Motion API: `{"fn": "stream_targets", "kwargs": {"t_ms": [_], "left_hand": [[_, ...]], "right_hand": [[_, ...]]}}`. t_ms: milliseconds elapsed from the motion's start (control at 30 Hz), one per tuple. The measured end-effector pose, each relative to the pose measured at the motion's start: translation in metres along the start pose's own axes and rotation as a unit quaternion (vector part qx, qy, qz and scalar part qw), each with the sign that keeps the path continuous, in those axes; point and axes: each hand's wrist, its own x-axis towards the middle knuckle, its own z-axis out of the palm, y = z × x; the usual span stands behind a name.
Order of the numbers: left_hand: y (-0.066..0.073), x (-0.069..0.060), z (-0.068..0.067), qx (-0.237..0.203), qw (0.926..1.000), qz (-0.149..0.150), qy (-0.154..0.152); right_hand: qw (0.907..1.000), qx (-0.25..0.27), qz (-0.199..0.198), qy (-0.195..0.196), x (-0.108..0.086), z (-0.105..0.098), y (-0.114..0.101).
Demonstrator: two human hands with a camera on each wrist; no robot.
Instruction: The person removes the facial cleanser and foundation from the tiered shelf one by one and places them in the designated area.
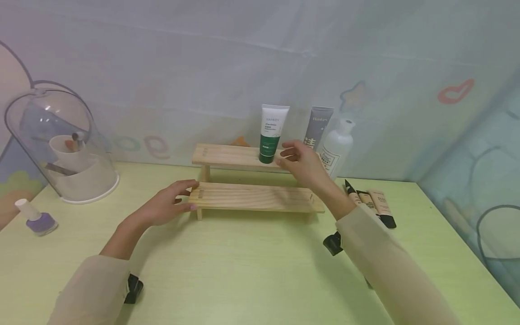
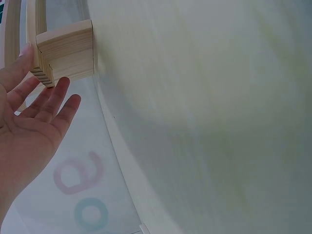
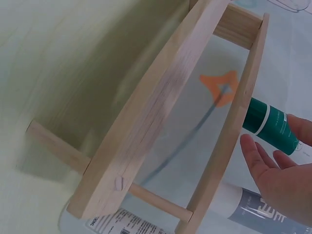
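– Since that green-and-white tube [image 1: 273,133] is balanced on its cap on the upper shelf [image 1: 231,155], isn't it kinda asking to be toppled? The right hand [image 1: 302,164] is right beside it.

– Yeah, that'd be my worry too. The fingers are loosely curved and don't look like they're holding anything, so one careless knuckle and over it goes, probably down onto the lower shelf [image 1: 256,197].

– And the grey tube [image 1: 318,126]?

– Behind that same hand, toward the right end of the rack [image 1: 206,173]. Its base is hidden in the head view, but the right wrist view shows its pale cap up by the upper shelf. A sloppy sideways pull could clip it, or maybe the white bottle [image 1: 338,144] next to it.

– What's the left hand [image 1: 166,205] doing?

– Gripping the left end of the lower shelf, thumb in front. Good for steadying imo, but if it tugs or lifts, the whole thing could tilt and both tubes would likely wobble.
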Motion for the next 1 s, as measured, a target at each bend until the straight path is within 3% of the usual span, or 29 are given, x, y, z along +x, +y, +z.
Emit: {"fn": "stream_targets", "kwargs": {"t_ms": [433,733,1000], "left_hand": [[-0.002,0.001,0.001,0.001,1.0000,0.002,-0.001],[-0.001,0.000,0.001,-0.001,1.0000,-0.003,-0.001],[0.000,0.001,0.001,-0.003,1.0000,0.001,0.000]], "right_hand": [[0.9971,0.067,0.016,0.032,0.018,0.014,-0.008],[0.9968,0.046,0.030,0.058,0.023,0.022,-0.009],[0.9975,0.032,0.003,0.063,0.020,0.022,-0.006]]}}
